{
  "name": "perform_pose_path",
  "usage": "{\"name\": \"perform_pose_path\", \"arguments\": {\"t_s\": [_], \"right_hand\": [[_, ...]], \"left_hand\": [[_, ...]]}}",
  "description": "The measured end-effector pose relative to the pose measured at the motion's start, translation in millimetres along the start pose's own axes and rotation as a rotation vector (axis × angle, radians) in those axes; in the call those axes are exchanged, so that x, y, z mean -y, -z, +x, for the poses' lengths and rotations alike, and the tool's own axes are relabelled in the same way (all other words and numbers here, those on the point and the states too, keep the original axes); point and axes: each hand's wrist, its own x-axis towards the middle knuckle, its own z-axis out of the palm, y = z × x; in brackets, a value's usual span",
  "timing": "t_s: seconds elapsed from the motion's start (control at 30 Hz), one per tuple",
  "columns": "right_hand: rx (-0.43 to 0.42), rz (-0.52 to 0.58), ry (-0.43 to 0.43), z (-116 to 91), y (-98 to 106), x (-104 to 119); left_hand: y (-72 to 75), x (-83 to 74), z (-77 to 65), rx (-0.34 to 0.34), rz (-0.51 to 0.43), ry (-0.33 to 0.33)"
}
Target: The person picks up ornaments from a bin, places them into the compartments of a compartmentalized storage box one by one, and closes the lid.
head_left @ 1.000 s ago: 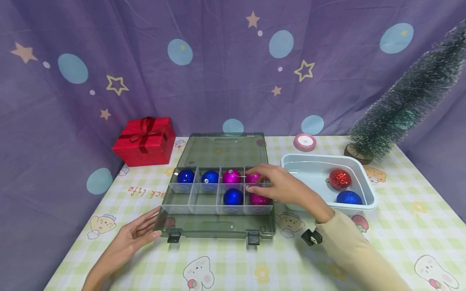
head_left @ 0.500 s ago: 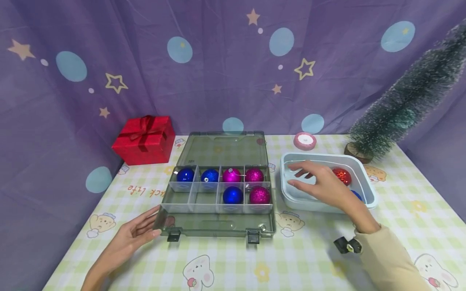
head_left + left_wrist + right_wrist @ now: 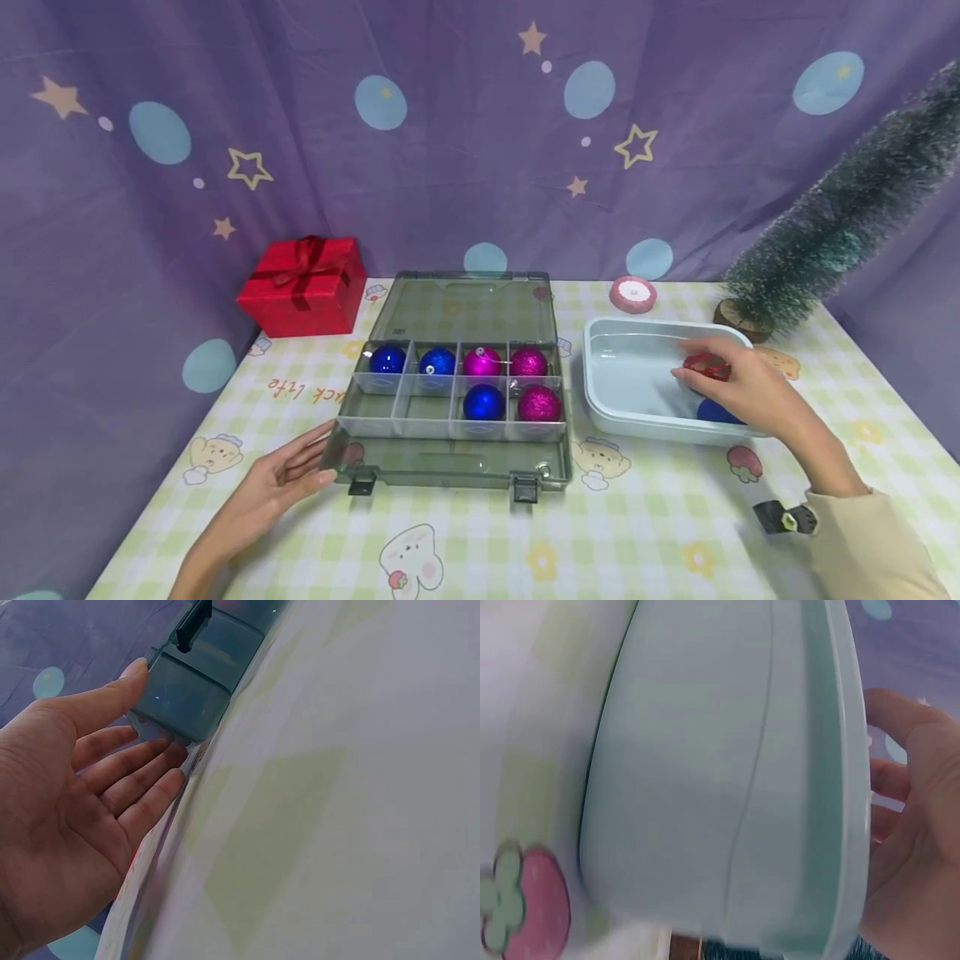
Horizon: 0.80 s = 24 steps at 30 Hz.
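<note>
My left hand (image 3: 266, 487) rests at the front left corner of a translucent dark plastic case (image 3: 450, 462), its fingers extended along the side and thumb at the corner. In the left wrist view the left fingers (image 3: 142, 776) lie against the case (image 3: 187, 694). Blue baubles (image 3: 483, 402) and pink baubles (image 3: 538, 404) sit in several of its compartments. Over the right part of a pale blue tub (image 3: 622, 412), my right hand (image 3: 757, 396) is lowered with thumb and fingers spread about a red bauble (image 3: 707, 367), partly hidden by them. A blue bauble (image 3: 716, 411) lies beside it.
A red gift box (image 3: 303, 287) stands at the back left. Behind the tub lie a pink ribbon roll (image 3: 633, 294) and a small frosted tree (image 3: 810, 242) on a wooden base. The case's lid (image 3: 472, 308) lies folded back toward the curtain.
My right hand has left the case's pink baubles and moved right, over the tub to the red bauble. My left hand has stayed at the case's corner. The view has shifted slightly.
</note>
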Motion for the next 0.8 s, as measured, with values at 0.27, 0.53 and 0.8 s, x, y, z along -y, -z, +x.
{"name": "perform_pose_path", "arguments": {"t_s": [0.27, 0.53, 0.8], "right_hand": [[-0.019, -0.176, -0.068, -2.8, 5.8, -9.6], [0.014, -0.287, -0.120, 2.9, 5.0, -11.3], [0.100, -0.338, -0.137, 8.7, 4.5, -8.9]], "left_hand": [[0.4, 0.2, -0.1, -0.012, 0.030, -0.002], [0.5, -0.4, -0.5, -0.015, 0.019, 0.012], [0.0, 0.2, 0.2, -0.012, 0.004, 0.028]]}}
